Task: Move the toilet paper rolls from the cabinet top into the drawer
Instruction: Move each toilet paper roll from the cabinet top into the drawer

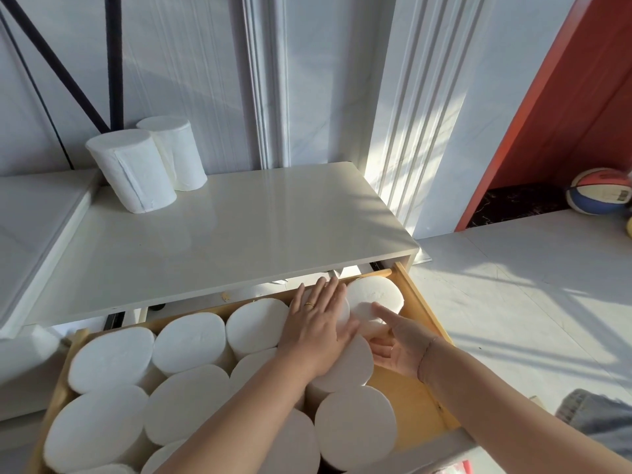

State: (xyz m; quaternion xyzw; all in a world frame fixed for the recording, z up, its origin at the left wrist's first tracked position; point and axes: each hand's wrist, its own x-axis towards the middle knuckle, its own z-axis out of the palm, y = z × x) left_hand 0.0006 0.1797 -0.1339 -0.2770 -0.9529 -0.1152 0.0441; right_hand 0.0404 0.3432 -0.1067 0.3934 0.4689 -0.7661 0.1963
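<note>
One camera only, worn on the head, wide-angle. Faces forward and steeply down, close over the open drawer (415, 302); cabinet top (239, 227) mid-frame, wall (325, 80) beyond.

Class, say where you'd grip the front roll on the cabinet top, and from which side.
Probably round its curved wall, mid-height, coming from the front: the front roll stands upright, and the rear roll crowds its back-right.

The drawer (415, 295) and its nearest rolls (294, 449) are cropped below.
</note>
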